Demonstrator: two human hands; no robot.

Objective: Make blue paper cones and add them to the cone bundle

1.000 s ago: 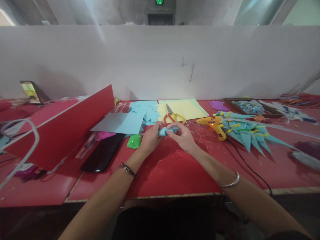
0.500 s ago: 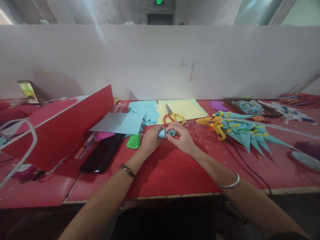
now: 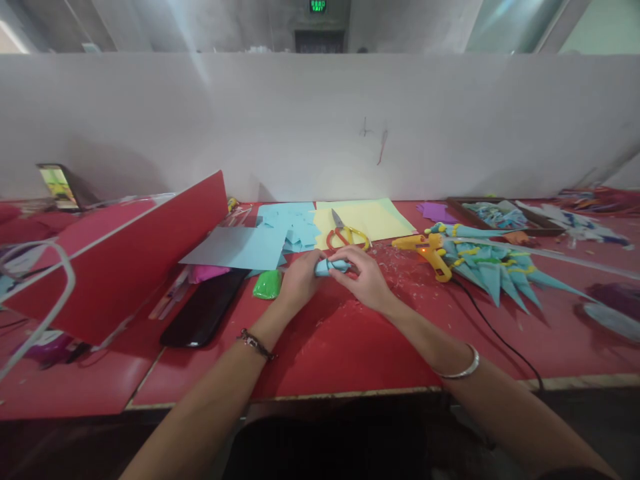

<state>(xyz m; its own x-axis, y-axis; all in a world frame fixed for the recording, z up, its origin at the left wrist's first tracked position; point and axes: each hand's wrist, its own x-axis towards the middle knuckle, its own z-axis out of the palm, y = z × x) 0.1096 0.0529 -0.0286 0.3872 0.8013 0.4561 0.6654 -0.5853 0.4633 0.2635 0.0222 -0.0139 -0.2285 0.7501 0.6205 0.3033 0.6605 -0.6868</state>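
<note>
- Head view, grip: my left grip [image 3: 301, 277] and right grip [image 3: 367, 277] are closed from either side on a small blue rolled piece [image 3: 331, 267], thumbs and fingers around its ends.
- Position of the piece: in front of me, at mid-width of the worktop [image 3: 325, 363], just on my side of the scissors [image 3: 345, 231].
- Worktop, condition: red surface, pale chipped front edge, a seam on the left; whitish scraps and strands are scattered to the right of my right grip.
- Worktop, centre: the scissors lie spread on a pale yellow sheet [image 3: 387, 217]; cut blue paper [image 3: 293, 220] lies beside it, partly under a grey-blue sheet [image 3: 235, 248].
- Worktop, left: a green packet [image 3: 268, 285] rests near my left grip; beyond it, a dark phone-like slab [image 3: 205, 312] and a large tilted red board [image 3: 135, 267].
- Worktop, right: a yellow glue gun [image 3: 427, 251], its light showing orange, touches a cluster of blue paper cones [image 3: 487, 270]; a brown-rimmed tray [image 3: 540, 228] of blue scraps sits behind.
- Room: a white partition [image 3: 280, 120] with dark marks backs the worktop; above it, grey walls and a lit green exit sign [image 3: 317, 6].
</note>
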